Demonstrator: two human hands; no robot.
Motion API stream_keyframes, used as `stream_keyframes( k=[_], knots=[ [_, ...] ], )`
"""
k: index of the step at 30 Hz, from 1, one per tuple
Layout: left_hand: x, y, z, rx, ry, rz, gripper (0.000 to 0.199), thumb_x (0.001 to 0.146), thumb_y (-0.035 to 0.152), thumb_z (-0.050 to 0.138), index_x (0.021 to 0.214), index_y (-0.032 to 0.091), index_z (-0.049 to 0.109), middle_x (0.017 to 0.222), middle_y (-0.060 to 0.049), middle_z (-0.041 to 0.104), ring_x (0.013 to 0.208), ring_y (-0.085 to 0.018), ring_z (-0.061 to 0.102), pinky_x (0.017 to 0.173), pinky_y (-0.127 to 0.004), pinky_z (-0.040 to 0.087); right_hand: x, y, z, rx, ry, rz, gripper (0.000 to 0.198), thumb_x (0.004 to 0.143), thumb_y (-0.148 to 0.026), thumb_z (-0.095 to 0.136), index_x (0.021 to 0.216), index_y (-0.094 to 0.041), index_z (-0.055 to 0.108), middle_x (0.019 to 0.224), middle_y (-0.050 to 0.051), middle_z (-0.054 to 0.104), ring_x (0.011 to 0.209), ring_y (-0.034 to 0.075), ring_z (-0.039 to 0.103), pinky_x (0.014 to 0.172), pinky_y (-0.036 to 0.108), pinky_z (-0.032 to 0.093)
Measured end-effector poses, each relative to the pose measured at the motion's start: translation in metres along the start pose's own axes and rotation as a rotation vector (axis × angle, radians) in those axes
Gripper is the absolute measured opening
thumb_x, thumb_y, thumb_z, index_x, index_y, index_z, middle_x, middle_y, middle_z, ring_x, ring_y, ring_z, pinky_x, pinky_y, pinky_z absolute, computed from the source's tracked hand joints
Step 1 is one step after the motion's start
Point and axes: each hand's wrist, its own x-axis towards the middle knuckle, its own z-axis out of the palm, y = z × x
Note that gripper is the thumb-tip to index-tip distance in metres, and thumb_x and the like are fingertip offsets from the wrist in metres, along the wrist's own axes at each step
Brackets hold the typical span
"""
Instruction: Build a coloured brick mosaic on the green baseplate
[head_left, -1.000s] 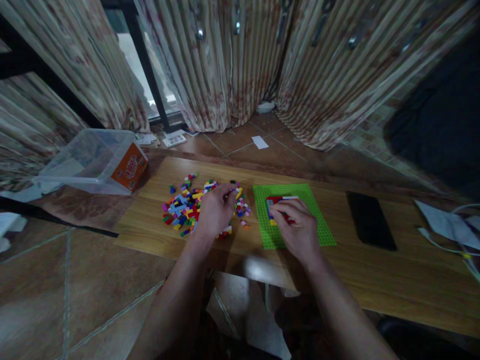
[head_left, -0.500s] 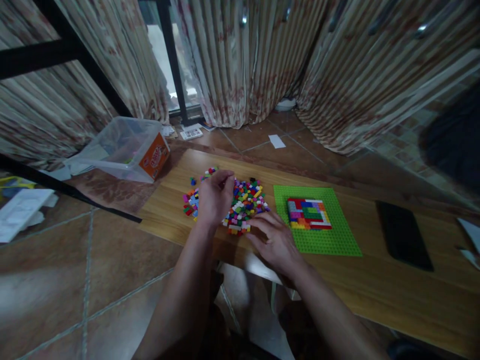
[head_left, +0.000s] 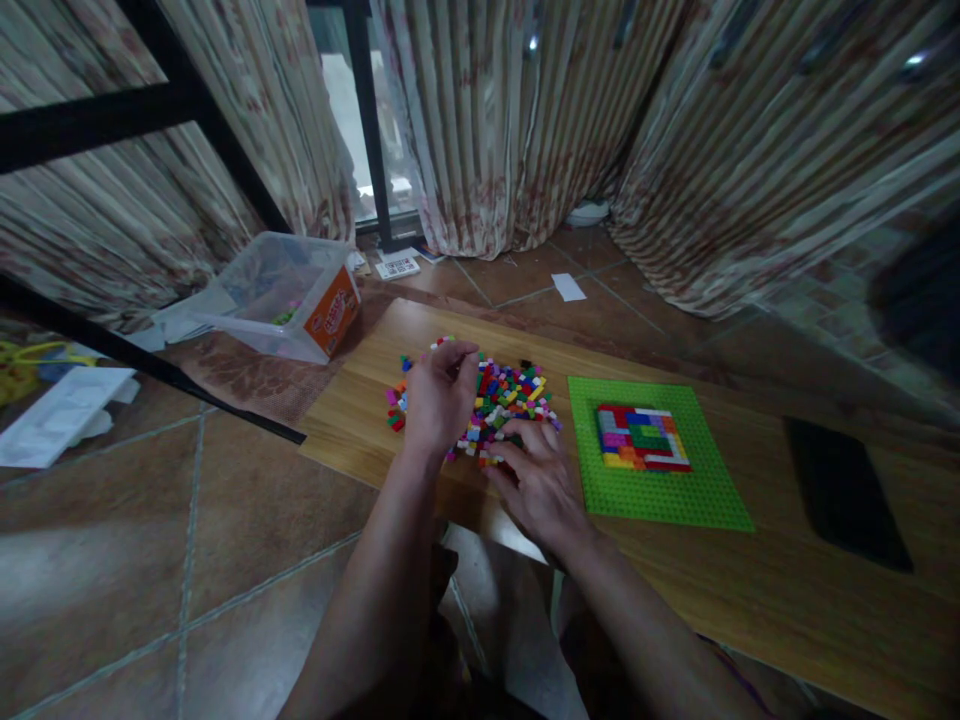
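A loose heap of small coloured building bricks (head_left: 514,392) lies on the wooden table. Over its left part, my left hand (head_left: 442,395) is raised with curled fingers and the thumb drawn in near them; whatever they may hold is hidden. At the heap's near right edge, my right hand (head_left: 538,480) reaches down with bent fingers, thumb and index finger apart beside the bricks. To the right lies a green baseplate (head_left: 664,500), bearing a flat multicoloured brick build (head_left: 643,438) with a red, white, blue and yellow border.
A dark flat slab (head_left: 846,490) lies on the table (head_left: 795,610) at the right. A clear plastic box (head_left: 289,335) with an orange label stands on the floor beyond the left end. A black bar (head_left: 225,400) crosses at left. White paper (head_left: 568,287) lies on the floor.
The view has shifted, so the table and its things appear farther right. My right hand has moved a little left relative to the baseplate, its fingers closer to the heap. The left hand stays curled.
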Motion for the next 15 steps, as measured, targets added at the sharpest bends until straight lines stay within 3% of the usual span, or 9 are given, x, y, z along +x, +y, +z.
stream_keyframes(
  k=[9, 15],
  knots=[
    [-0.002, 0.003, -0.004, 0.062, -0.020, -0.012, 0.018, 0.085, 0.023, 0.058, 0.093, 0.016, 0.073, 0.081, -0.004, 0.074, 0.072, -0.014, 0.066, 0.066, -0.024, 0.049, 0.003, 0.002, 0.003, -0.062, 0.050, -0.009, 0.016, 0.096, -0.024, 0.056, 0.096, -0.020, 0.071, 0.106, 0.007, 0.067, 0.099, 0.024, 0.053, 0.091, 0.042, 0.046],
    [-0.002, 0.005, -0.002, 0.122, -0.092, 0.008, 0.019, 0.086, 0.021, 0.056, 0.093, 0.016, 0.073, 0.088, -0.005, 0.074, 0.081, -0.016, 0.066, 0.074, -0.026, 0.049, 0.009, 0.011, 0.001, -0.048, 0.108, 0.085, 0.024, 0.099, -0.026, 0.049, 0.087, -0.019, 0.069, 0.096, 0.008, 0.067, 0.093, 0.024, 0.053, 0.086, 0.039, 0.045]
  ],
)
